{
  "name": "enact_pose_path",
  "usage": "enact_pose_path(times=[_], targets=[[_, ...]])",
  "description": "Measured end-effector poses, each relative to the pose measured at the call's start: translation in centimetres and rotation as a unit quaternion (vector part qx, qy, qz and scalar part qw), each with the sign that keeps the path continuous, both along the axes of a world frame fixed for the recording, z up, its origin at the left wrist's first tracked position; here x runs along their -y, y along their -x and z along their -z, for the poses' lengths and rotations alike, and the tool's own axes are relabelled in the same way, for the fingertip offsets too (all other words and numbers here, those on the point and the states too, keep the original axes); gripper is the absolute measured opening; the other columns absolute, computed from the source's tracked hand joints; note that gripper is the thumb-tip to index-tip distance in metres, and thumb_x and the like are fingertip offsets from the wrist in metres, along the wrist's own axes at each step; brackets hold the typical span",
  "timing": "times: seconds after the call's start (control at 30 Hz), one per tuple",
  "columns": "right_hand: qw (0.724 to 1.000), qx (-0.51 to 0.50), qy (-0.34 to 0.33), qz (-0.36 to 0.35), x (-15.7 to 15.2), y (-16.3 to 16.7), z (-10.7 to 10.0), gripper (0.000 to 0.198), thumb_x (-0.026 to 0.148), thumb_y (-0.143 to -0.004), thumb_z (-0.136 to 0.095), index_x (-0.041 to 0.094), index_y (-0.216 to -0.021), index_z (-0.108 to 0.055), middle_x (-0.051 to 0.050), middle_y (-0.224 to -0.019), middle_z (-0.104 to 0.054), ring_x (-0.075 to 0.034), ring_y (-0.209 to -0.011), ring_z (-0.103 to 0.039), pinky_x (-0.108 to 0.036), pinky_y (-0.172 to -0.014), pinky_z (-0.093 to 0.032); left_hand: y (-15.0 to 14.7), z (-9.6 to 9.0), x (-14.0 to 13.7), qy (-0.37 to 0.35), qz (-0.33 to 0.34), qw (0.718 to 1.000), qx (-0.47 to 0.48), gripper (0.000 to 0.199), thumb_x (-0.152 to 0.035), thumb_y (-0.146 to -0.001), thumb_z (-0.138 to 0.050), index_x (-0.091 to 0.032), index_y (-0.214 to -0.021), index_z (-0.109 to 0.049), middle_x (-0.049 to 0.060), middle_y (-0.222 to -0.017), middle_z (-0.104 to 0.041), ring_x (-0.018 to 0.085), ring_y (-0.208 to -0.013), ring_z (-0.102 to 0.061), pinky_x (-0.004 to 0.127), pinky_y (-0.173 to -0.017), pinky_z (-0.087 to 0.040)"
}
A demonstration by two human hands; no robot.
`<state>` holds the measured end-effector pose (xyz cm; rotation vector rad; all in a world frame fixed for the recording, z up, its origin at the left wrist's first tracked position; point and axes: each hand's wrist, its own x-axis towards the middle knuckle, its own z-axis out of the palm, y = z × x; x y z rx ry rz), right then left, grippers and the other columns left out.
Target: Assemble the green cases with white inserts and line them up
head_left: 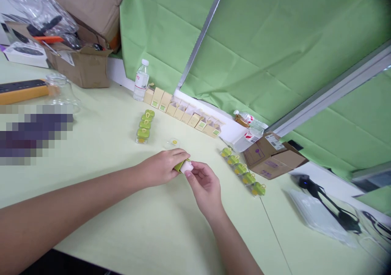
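Worktop (pixel 146 226) is carrying all items noted. Left hand (pixel 161 167) is grasping the green part of a small green-and-white item (pixel 186 166); right hand (pixel 209 187) is pinching its white end between thumb and fingers. Item is being held over the middle of the worktop; fingers are covering part of it, exact type unclear. Clear plastic piece (pixel 174 142) with a yellow dot is lying just beyond the left hand. Four green-lidded clear containers (pixel 145 124) are standing in a row, farther toward the far edge; five more green-lidded containers (pixel 240 169) are lining up on the right, near an open cardboard carton (pixel 262 155). Small beige boxes (pixel 180 111) are standing side by side along the far edge, a capped water bottle (pixel 141 84) standing at their left end. Plastic bottles (pixel 251 136) are resting by the carton.
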<state>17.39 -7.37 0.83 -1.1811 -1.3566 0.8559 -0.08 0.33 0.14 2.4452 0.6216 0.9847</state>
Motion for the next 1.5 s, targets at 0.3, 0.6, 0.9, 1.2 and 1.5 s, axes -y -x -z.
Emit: enact_pose_path(times=[0.3, 0.6, 0.9, 1.2, 1.5], targets=[[0.995, 0.093, -0.034, 0.027, 0.2, 0.2, -0.2, 0.02, 0.033, -0.087, -0.069, 0.025, -0.106, -0.066, -0.005, -0.101, -0.072, -0.021, -0.092, -0.069, -0.037, -0.084, -0.057, -0.5, 0.4, 0.4, 0.03, -0.012, 0.999, 0.032, 0.033, -0.006, -0.086, -0.055, -0.023, -0.115, -0.056, 0.004, -0.112, -0.065, 0.019, -0.1, -0.063, 0.031, -0.084, -0.052], [0.998, 0.066, -0.011, -0.011, 0.3, 0.5, -0.1, 0.025, 0.031, -0.089, -0.066, 0.027, -0.114, -0.06, -0.006, -0.11, -0.069, -0.022, -0.096, -0.07, -0.038, -0.084, -0.057, -0.6, 0.4, 0.7, 0.038, 0.001, 0.999, 0.031, 0.037, -0.005, -0.086, -0.054, -0.022, -0.119, -0.055, 0.005, -0.118, -0.065, 0.02, -0.105, -0.063, 0.032, -0.088, -0.051], [0.999, -0.007, -0.043, 0.001, -0.2, 0.7, 1.0, 0.024, 0.028, -0.088, -0.068, 0.025, -0.109, -0.056, -0.005, -0.103, -0.068, -0.02, -0.093, -0.07, -0.035, -0.084, -0.057, -0.4, -0.6, 1.1, 0.037, -0.025, 0.998, 0.037, 0.052, -0.014, -0.081, -0.061, -0.021, -0.131, -0.049, 0.008, -0.128, -0.059, 0.023, -0.109, -0.06, 0.033, -0.089, -0.052], [0.996, -0.025, -0.066, 0.052, 0.0, 0.4, 0.3, 0.028, 0.029, -0.086, -0.071, 0.025, -0.11, -0.057, -0.006, -0.104, -0.07, -0.02, -0.092, -0.069, -0.036, -0.082, -0.057, 0.5, -2.6, 0.4, 0.279, -0.033, 0.957, 0.078, 0.041, -0.042, -0.089, -0.059, -0.021, -0.124, -0.059, 0.008, -0.125, -0.06, 0.021, -0.098, -0.06, 0.033, -0.079, -0.052], [0.997, -0.013, -0.072, 0.022, 0.3, 0.5, 0.0, 0.028, 0.028, -0.086, -0.071, 0.027, -0.112, -0.062, -0.005, -0.105, -0.068, -0.02, -0.089, -0.07, -0.037, -0.08, -0.06, -0.3, -1.7, 0.3, 0.467, 0.152, 0.848, 0.198, 0.035, -0.042, -0.091, -0.065, -0.016, -0.114, -0.071, 0.009, -0.113, -0.07, 0.025, -0.112, -0.062, 0.041, -0.1, -0.049]])
